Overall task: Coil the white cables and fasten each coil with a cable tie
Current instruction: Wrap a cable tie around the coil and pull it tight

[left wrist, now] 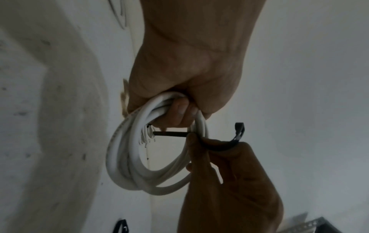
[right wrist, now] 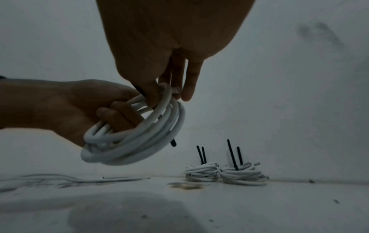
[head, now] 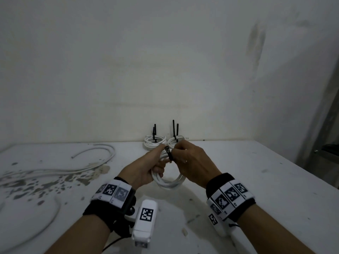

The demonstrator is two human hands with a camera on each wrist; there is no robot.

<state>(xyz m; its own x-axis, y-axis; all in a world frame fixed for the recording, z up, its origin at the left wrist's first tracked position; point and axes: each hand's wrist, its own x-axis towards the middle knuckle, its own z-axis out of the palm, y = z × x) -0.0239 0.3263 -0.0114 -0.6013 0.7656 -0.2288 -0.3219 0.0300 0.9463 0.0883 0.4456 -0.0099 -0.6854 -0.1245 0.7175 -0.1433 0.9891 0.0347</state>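
Note:
My left hand (head: 146, 169) grips a coil of white cable (head: 169, 182) held above the table, its fingers curled through the loops (left wrist: 127, 157). My right hand (head: 189, 160) pinches a black cable tie (head: 168, 153) at the coil's top. The tie (left wrist: 219, 143) passes through the coil, its square head curving up to the right and its tail poking out to the left. From the right wrist, the coil (right wrist: 135, 141) hangs tilted with the tie's tip (right wrist: 173, 143) showing below it.
Two tied coils (head: 155, 142) (head: 176, 141) with upright black tie tails sit against the back wall. Loose white cables (head: 77, 169) lie across the stained left half of the table (head: 238, 180). Another loose cable (head: 45, 222) curves at the near left.

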